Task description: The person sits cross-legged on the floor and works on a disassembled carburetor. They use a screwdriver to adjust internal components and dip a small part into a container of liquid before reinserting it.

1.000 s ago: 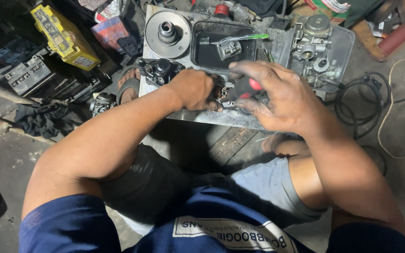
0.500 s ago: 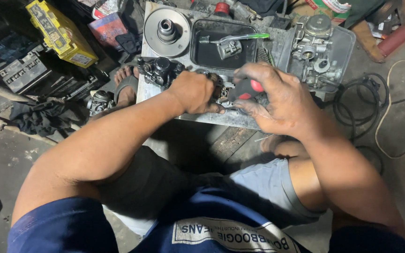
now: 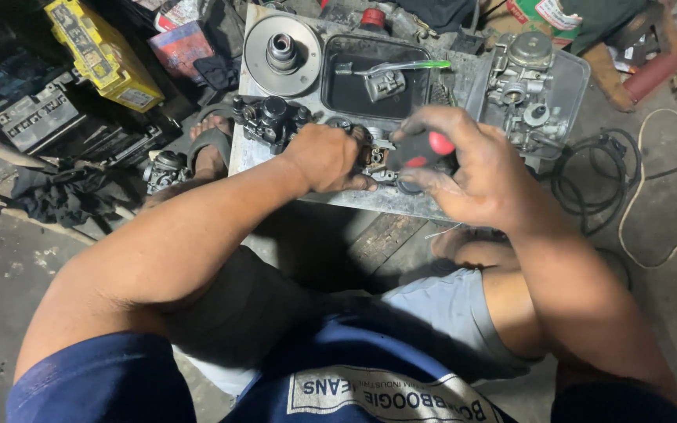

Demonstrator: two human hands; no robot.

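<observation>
On the low grey table in front of the seated person, both hands meet over a small metal carburettor part lying near the table's front edge. The left hand is curled over the part's left side, fingers folded down on it and pinning it to the surface, so most of it is hidden. The right hand is wrapped tight around a screwdriver with a red and black handle, whose tip end points toward the part; the tip itself is hidden between the two hands. Just behind the hands sits a dark rectangular tray with a small metal piece and a green-handled tool lying across it. To the left of the tray lies a round silver pulley disc, and in front of that a black carburettor body, close to the left hand's wrist. At the table's right end a clear plastic tub holds another grey carburettor. On the floor to the left lie a yellow box and a sandalled foot; a coiled black cable lies to the right.
</observation>
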